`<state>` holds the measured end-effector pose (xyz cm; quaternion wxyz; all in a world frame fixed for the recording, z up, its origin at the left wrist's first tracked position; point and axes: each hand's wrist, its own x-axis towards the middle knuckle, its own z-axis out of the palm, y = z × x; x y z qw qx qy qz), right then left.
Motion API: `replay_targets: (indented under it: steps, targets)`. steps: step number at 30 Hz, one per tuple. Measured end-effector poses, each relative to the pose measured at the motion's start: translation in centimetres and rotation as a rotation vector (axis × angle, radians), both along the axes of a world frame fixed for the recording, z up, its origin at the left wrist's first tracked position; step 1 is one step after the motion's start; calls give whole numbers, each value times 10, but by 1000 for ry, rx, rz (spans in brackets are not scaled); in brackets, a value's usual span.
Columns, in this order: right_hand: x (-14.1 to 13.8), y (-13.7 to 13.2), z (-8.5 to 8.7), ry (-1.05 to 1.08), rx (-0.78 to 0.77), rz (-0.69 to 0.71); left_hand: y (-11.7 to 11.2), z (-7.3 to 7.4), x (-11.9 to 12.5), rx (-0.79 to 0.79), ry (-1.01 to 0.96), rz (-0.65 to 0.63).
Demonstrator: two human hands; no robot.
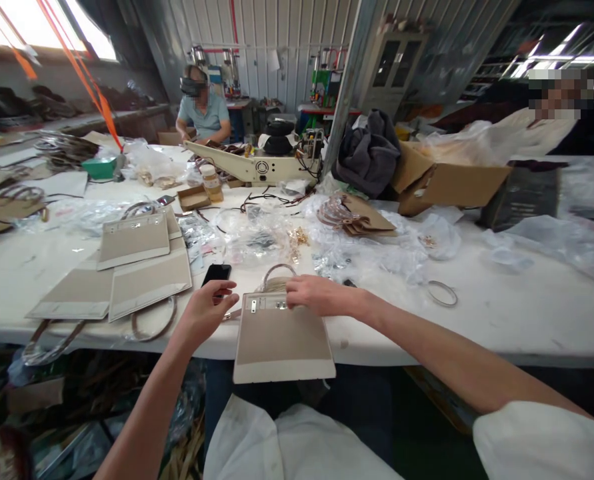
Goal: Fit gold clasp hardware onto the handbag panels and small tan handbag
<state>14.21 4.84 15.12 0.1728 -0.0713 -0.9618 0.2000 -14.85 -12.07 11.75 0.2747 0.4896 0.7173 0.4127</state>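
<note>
A beige bag panel [283, 340] with a pale lower band lies at the table's front edge, jutting out a little over it. Small metal fittings sit along its top edge, and a looped handle [279, 269] rises behind it. My right hand [314, 295] rests on the top edge at the right, fingers curled together over the fittings; what they pinch is hidden. Just left of the panel, my left hand [211, 310] hovers with thumb and fingers apart, holding nothing visible. A black phone [217, 273] lies right behind it.
More beige bag panels [149, 280] with handles are stacked at left. Clear plastic wrap [257, 237] and small gold pieces [298, 241] cover the middle. A ring-shaped handle [442, 293] and an open carton [457, 183] are at right. A person [204, 110] sits across the table.
</note>
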Motion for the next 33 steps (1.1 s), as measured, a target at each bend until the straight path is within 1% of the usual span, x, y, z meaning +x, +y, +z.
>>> replay_targets:
  steps: [2, 3, 5, 7, 9, 10, 12, 14, 17, 19, 23, 26, 29, 33]
  targets:
    - [12, 3, 8, 63, -136, -17, 0, 6, 10, 17, 11, 2]
    - [20, 5, 10, 119, -211, -61, 1, 9, 17, 25, 16, -6]
    - [36, 8, 8, 285, -331, -297, 5, 15, 35, 42, 24, -57]
    - [50, 7, -2, 390, -408, -492, 14, 17, 57, 57, 42, -144]
    - [60, -1, -16, 423, -456, -597, 25, 12, 79, 77, 89, -235]
    - [63, -6, -23, 418, -460, -619, 31, 7, 89, 84, 122, -272]
    - [66, -19, -32, 370, -422, -616, 43, -6, 106, 98, 193, -334]
    - [65, -31, -36, 305, -359, -580, 54, -19, 118, 116, 263, -376]
    - [61, -41, -37, 250, -272, -498, 65, -32, 128, 157, 333, -425]
    - [59, -42, -37, 185, -178, -430, 70, -38, 130, 179, 324, -448]
    - [56, -34, -38, 5, 9, -316, 76, -44, 130, 185, 229, -442]
    - [54, -28, -40, -66, 78, -273, 77, -46, 133, 155, 210, -395]
    - [53, -29, -44, -90, 109, -304, 77, -46, 137, 131, 230, -354]
    - [51, -35, -53, -78, 119, -390, 78, -46, 139, 111, 231, -359]
